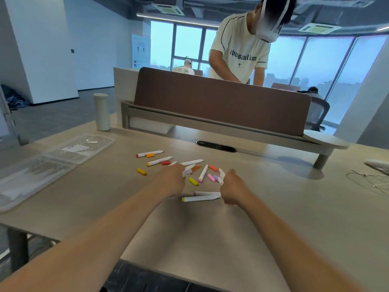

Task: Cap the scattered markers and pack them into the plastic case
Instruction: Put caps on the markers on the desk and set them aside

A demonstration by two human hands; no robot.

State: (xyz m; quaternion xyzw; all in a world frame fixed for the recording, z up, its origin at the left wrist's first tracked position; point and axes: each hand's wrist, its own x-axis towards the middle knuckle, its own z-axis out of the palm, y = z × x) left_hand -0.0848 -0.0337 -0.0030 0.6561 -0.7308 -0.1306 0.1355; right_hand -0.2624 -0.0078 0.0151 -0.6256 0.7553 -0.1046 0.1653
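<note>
Both hands are curled among the markers (202, 173) scattered on the desk (105, 197) — left hand (172, 180) pinching one white barrel, right hand (231, 189) gripping another — light, stiff, slick things probably best held mid-barrel, with the plastic case (56, 158) lying well to their left.

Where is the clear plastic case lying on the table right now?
In the head view, the plastic case lies open on the left side of the table, left of the scattered markers and near the white bottle.
</note>
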